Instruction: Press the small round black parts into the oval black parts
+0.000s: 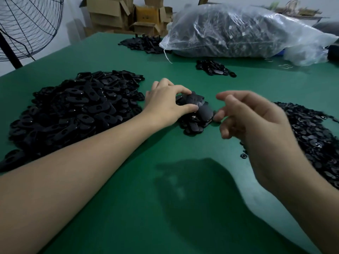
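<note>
The left hand (168, 102) is curled over a small heap (197, 118) of oval parts at mid-table. Its thumb and fingertips are closed on the topmost pieces, which are gripped as a bunch. The right hand (256, 125) is held just right of the same heap and raised off the table. Its fingers are loosely bent, and the lower fingertips are close to the heap's edge. The hand is blurred, so whether anything is pinched cannot be told. A large pile (73, 110) of oval parts is noted left of the left hand. The round parts (311, 136) are spread in a pile behind the right hand, towards the right edge of the view. All of this is laid on a green table (165, 208). Farther back, a smaller cluster (212, 67) and a flat pile (143, 43) of black parts are seen near a clear bag (238, 32) filled with dark pieces. A fan (27, 24) and boxes (117, 13) are noted beyond the table.
</note>
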Available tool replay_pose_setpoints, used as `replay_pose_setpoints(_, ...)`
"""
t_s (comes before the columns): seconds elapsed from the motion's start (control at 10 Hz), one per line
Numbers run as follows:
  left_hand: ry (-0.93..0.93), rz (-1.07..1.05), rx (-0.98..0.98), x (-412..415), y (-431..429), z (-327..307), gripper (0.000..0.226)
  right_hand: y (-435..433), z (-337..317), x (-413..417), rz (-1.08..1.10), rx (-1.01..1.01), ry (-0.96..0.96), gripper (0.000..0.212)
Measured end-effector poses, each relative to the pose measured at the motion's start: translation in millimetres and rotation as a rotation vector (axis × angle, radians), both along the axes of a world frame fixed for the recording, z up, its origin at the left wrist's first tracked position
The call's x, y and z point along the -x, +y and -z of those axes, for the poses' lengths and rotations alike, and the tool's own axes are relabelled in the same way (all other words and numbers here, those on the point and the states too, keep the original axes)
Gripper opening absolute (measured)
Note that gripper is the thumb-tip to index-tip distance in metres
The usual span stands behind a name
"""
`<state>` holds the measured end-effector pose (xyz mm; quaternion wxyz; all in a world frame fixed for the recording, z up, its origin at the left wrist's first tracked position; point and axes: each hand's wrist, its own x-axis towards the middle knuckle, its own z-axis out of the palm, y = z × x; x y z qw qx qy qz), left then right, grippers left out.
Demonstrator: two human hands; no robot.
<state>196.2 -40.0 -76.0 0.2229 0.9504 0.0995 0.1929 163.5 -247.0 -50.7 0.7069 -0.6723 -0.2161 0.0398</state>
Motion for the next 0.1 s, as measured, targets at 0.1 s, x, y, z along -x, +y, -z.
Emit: replay_pose_setpoints(0.1,-0.051,0.019,0.046,0.9,-0.7,0.7,0.063,-8.2,-27.3,3.2,-0.072,-0.132,-0.146,0.012)
